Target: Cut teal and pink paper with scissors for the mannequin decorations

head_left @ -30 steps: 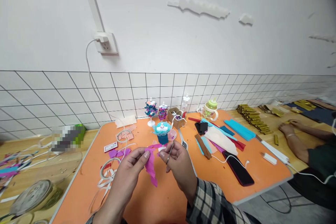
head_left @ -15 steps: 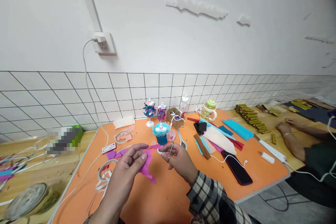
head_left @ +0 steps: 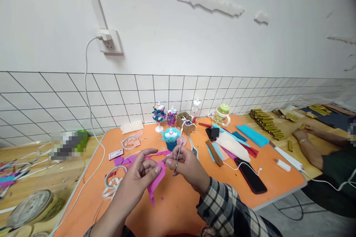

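Observation:
Between the thumb and fingers of my left hand [head_left: 146, 173] is a piece of magenta crepe paper [head_left: 156, 184], its lower end hanging over the table. My right hand [head_left: 185, 164] is closed around a slim metal tool [head_left: 178, 155] that points upward; its exact kind is hard to tell. The right fingertips are at the paper's upper edge. Just beyond my hands stands a small blue pot [head_left: 171, 144] with light blue ruffled paper and a white top. More magenta and purple paper strips [head_left: 129, 160] lie behind my left hand.
Decorated mini dress forms [head_left: 159, 114] stand at the back, beside a cardboard box [head_left: 187, 123] and a lidded cup [head_left: 221, 114]. Crepe paper pieces [head_left: 232, 146] and a phone [head_left: 251, 176] lie on the right. Tape rolls [head_left: 107, 179] are left. Another person's arm [head_left: 310, 150] rests at far right.
The magenta paper has turned and now hangs lower, more folded, from my left hand. My right hand has moved slightly left, up to the paper's edge.

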A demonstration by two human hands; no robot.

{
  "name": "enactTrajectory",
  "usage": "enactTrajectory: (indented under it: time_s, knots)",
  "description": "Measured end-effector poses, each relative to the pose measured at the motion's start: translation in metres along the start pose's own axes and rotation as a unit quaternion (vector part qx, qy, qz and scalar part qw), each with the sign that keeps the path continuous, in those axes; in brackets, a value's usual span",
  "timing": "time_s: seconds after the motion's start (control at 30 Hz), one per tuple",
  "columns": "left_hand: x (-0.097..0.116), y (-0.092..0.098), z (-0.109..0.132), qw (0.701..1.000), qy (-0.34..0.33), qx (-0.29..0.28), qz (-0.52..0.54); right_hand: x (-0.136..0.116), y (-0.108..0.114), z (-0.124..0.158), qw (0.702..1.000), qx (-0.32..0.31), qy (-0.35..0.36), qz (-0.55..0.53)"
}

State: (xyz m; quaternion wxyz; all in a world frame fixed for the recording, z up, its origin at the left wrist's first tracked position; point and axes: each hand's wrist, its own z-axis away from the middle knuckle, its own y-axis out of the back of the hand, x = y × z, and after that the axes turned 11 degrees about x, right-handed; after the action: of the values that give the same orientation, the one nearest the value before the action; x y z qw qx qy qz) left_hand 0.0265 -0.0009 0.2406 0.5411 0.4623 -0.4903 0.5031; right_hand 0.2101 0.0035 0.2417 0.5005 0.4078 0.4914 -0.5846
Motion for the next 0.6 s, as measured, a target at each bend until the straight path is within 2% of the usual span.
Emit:
enactTrajectory:
  time_s: [0.23, 0.33, 0.43, 0.6]
  knots:
    - [0.006, 0.002, 0.003, 0.999, 0.003, -0.039, -0.003, -0.003, 0.0, 0.001, 0.998, -0.024, 0.042, 0.034]
    - [0.006, 0.005, 0.002, 0.998, -0.003, -0.062, 0.007, 0.0, -0.001, -0.003, 0.999, -0.035, -0.007, 0.002]
    - [0.005, 0.009, -0.001, 0.997, -0.004, -0.079, 0.007, 0.002, -0.003, -0.007, 0.995, -0.072, -0.053, -0.037]
    - [0.002, 0.015, -0.004, 0.997, 0.012, -0.079, 0.001, -0.001, -0.004, -0.011, 0.995, -0.097, -0.035, -0.016]
